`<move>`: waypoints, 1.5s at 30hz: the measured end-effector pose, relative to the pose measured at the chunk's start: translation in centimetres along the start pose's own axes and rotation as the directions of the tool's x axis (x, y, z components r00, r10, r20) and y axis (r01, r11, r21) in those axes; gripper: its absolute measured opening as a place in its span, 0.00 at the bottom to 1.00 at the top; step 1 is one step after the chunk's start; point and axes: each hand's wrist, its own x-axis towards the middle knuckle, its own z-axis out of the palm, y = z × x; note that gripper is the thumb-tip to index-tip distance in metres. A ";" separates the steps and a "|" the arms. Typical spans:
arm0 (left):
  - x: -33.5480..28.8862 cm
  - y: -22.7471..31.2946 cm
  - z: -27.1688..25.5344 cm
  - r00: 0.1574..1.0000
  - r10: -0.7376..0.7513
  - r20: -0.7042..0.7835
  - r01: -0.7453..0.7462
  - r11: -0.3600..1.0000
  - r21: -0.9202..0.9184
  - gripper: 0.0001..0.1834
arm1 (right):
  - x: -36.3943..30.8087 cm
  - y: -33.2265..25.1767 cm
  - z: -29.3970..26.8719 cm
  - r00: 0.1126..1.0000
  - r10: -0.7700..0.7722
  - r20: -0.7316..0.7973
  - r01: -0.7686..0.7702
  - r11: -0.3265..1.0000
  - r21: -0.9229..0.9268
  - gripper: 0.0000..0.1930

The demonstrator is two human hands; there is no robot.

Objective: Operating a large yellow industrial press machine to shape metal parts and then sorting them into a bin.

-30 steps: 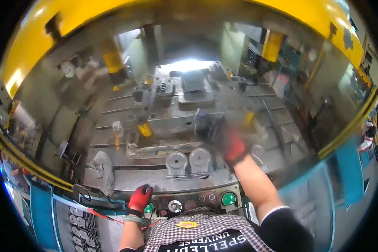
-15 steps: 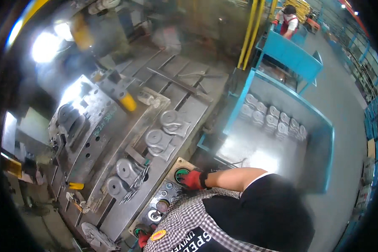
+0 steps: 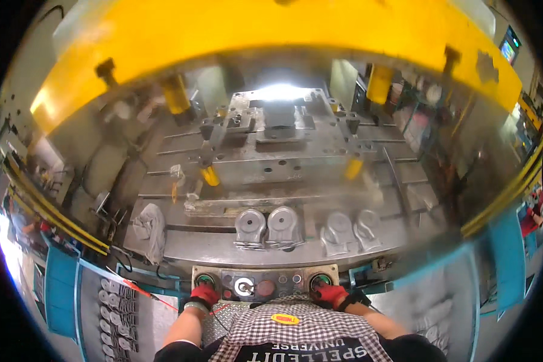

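Note:
My left hand (image 3: 204, 294), in a red glove, reaches to the round green button (image 3: 205, 280) at the left end of the control panel (image 3: 262, 273). At the panel's right end, my right hand (image 3: 330, 295), also red-gloved, touches the other green button (image 3: 321, 280). Both sets of fingertips sink into dark button rings, so their shape is hidden. Beyond the panel, two upright stacks of round-topped metal parts (image 3: 283, 224) stand side by side on the press bed (image 3: 187, 242). To their right are two blurrier stacks of metal parts (image 3: 338, 230).
A large yellow press beam (image 3: 271, 27) spans the top. The steel die (image 3: 277, 161) sits on the bed, with a grey cloth (image 3: 149, 228) at front left. Blue-framed bins (image 3: 78, 301) flank me; the left one holds rows of metal parts (image 3: 110, 320).
My view has swung from the right-hand bin to face the press squarely, bringing the yellow beam into sight. Both hands have stayed at the two green buttons.

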 end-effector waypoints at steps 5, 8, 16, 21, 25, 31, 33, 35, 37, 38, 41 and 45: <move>-0.2 0.8 -0.1 0.999 -0.016 -0.047 0.015 1.000 -0.027 0.32 | 0.6 0.7 0.1 0.991 0.082 0.106 -0.094 0.989 0.116 0.27; -1.2 1.8 -1.2 0.998 0.003 -0.066 -0.004 1.000 -0.014 0.26 | -0.1 0.3 -0.7 0.988 0.105 0.117 -0.118 0.988 0.104 0.28; 0.5 -0.3 0.7 0.999 0.038 -0.007 -0.038 0.999 0.005 0.34 | -0.4 -0.7 -2.0 0.997 0.023 0.069 -0.026 0.999 0.042 0.26; 0.2 0.3 -3.2 0.962 0.249 0.112 -0.265 0.949 0.168 0.29 | -0.4 0.2 -0.8 0.998 -0.057 0.011 0.058 0.998 -0.020 0.22; 0.9 3.9 -14.7 0.944 0.325 0.065 -0.303 0.926 -0.227 0.22 | -0.9 1.0 -0.8 0.992 -0.124 -0.021 0.124 0.992 0.004 0.20; 2.9 20.5 -32.0 0.558 0.309 -0.770 -0.821 0.345 -0.455 0.25 | -1.9 -1.1 -5.5 0.983 0.148 -0.112 -0.098 0.926 0.364 0.21; 5.8 25.6 -34.9 0.259 0.320 -0.911 -0.702 0.710 0.050 0.32 | -3.1 -2.2 -7.6 0.946 0.242 -0.215 -0.077 0.814 0.576 0.24; 7.3 30.9 -36.9 0.538 0.311 -0.784 -0.493 0.870 0.006 0.45 | -4.0 0.0 -5.3 0.849 0.482 -0.215 -0.172 0.637 0.751 0.24; 8.9 33.1 -37.6 0.627 0.260 -0.734 -0.341 0.939 0.041 0.48 | -5.0 0.7 -5.7 0.758 0.652 -0.012 -0.256 0.314 0.914 0.23; 9.5 34.3 -38.1 0.715 0.246 -0.654 -0.309 0.951 0.020 0.48 | -5.2 2.3 -4.1 0.664 0.720 -0.200 -0.129 0.374 0.919 0.21; 9.7 37.9 -38.0 0.769 0.220 -0.600 -0.283 0.959 -0.011 0.46 | -6.5 8.1 -1.1 0.328 0.771 -0.546 0.014 0.574 0.819 0.16; 11.3 36.2 -38.6 0.699 0.190 -0.689 -0.297 0.954 -0.038 0.42 | -6.4 2.5 -15.5 0.423 0.863 -0.276 0.477 0.048 0.878 0.24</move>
